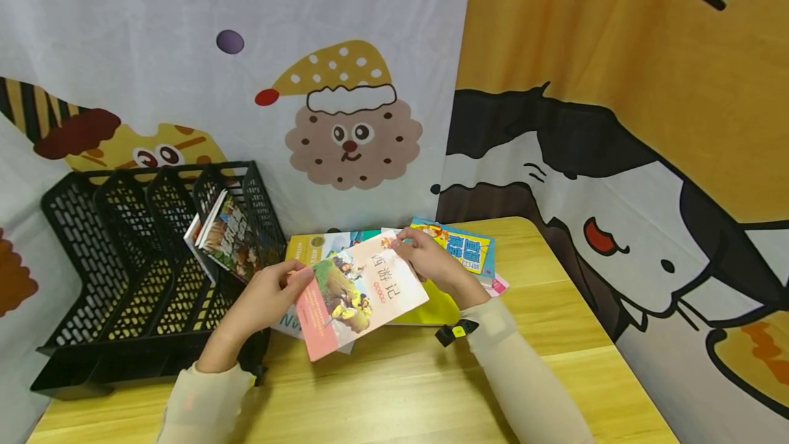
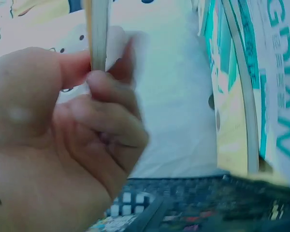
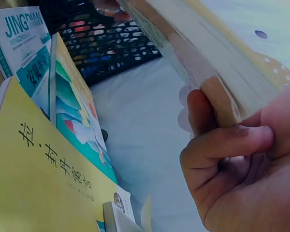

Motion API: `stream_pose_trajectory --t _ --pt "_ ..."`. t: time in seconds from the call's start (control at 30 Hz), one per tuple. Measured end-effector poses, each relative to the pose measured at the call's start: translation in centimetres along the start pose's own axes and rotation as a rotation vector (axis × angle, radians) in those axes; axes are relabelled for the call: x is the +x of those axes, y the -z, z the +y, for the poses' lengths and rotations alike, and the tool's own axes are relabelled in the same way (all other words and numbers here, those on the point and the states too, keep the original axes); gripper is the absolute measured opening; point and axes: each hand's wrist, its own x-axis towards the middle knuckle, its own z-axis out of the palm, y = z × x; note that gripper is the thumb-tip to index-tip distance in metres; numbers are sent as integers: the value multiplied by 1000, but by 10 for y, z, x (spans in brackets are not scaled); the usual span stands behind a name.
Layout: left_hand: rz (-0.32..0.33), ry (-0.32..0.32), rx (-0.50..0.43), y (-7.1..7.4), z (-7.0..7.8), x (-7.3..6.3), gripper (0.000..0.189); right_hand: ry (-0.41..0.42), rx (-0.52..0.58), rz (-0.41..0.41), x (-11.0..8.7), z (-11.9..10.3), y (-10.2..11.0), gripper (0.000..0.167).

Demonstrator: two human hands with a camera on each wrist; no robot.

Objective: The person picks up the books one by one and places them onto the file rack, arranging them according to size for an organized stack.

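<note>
A pink and white book (image 1: 356, 293) with a painted picture on its cover is held tilted above the table. My left hand (image 1: 268, 298) pinches its left edge between thumb and fingers, and in the left wrist view the book's thin edge (image 2: 99, 36) sits in that pinch. At the upper right corner, my right hand (image 1: 431, 259) grips the book; the right wrist view shows curled fingers (image 3: 222, 154) under its page block (image 3: 217, 53). Beneath and behind lie other books, among them a yellow one (image 3: 43, 159) and a blue-yellow one (image 1: 459, 245).
At the left stands a black mesh file rack (image 1: 129, 259) with several compartments; books (image 1: 231, 235) lean in its rightmost part. The wooden table (image 1: 382, 396) ends at a printed cloth (image 1: 364, 12) behind. A black and yellow strap piece (image 1: 456, 331) hangs at the right wrist.
</note>
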Motion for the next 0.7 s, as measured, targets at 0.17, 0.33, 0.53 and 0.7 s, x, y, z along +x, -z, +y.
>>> stream_pose_trajectory --t 0.17,0.33,0.53,0.7 --pt "97 9 -95 3 6 2 36 -5 -7 -11 1 0 6 34" --pt "208 90 -150 6 18 6 38 12 -39 -74 -1 0 14 44" --pt "256 153 -184 8 31 13 40 19 2 -126 -2 1 23 43" --pt "110 99 -159 12 36 17 40 12 83 -69 -2 4 31 44"
